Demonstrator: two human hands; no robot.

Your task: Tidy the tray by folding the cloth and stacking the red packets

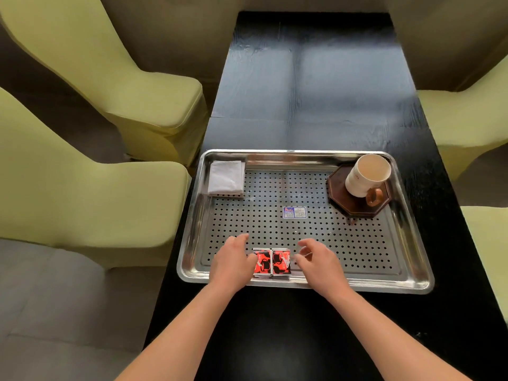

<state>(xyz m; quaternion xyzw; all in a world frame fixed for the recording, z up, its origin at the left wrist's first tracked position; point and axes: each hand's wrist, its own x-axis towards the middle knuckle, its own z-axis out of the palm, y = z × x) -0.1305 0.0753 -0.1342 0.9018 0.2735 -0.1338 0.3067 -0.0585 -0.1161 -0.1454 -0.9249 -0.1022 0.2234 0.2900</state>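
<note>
A perforated steel tray (357, 243) lies on the black table. Two small piles of red packets (272, 262) stand side by side at its near edge. My left hand (233, 261) rests just left of them, its thumb touching the left pile and its fingers relaxed. Just to the right of the packets hovers my right hand (316, 259), fingers loosely bent and holding nothing. A white cloth (226, 177), folded into a rectangle, lies in the tray's far left corner.
A cream mug (365, 176) stands on a dark octagonal coaster (357, 207) in the tray's far right corner. A blue sticker (294, 212) marks the tray's middle. Green covered chairs (96, 174) flank the black table (316, 86) on both sides.
</note>
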